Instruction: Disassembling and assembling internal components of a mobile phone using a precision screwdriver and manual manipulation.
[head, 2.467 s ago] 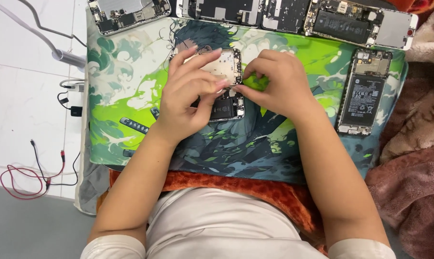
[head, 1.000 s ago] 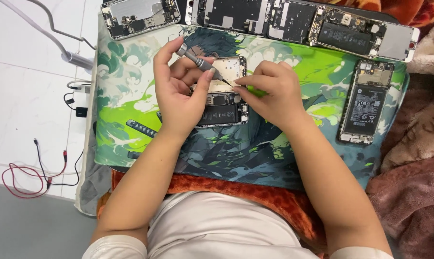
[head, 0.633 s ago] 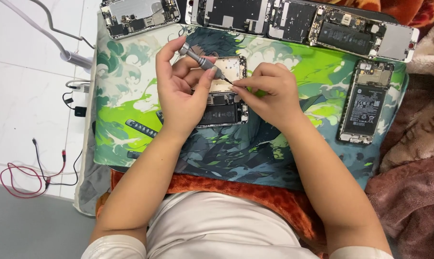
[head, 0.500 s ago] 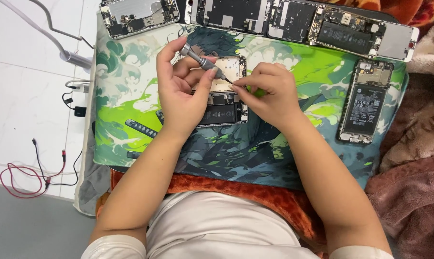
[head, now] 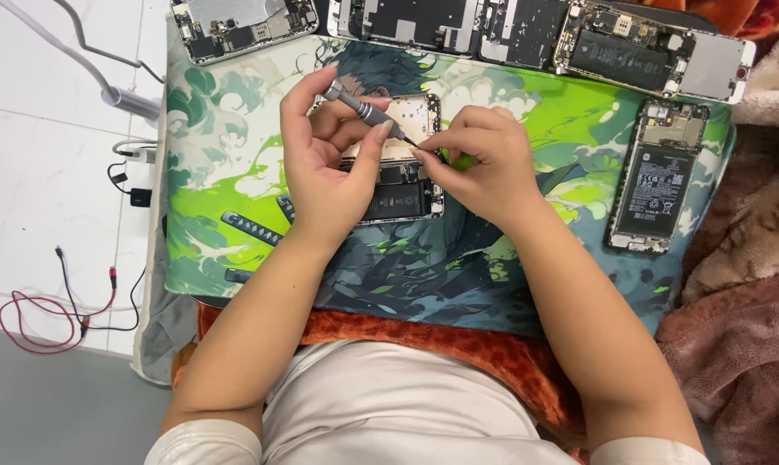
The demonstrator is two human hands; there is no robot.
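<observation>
Left hand (head: 325, 168) grasping small grey screwdriver (head: 365, 111) over opened phone (head: 398, 164); right hand (head: 480, 164) pinched at its tip, apparently on something too small to make out.

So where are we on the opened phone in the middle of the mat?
Done: the opened phone has its back off, with its battery and inner plate exposed. In hand: the left hand holds a grey screwdriver, its tip angled down to the right hand, whose fingertips pinch at that tip; whether a screw is there is too small to tell. Left: the phone lies open on the green mat, not closed up.
</observation>
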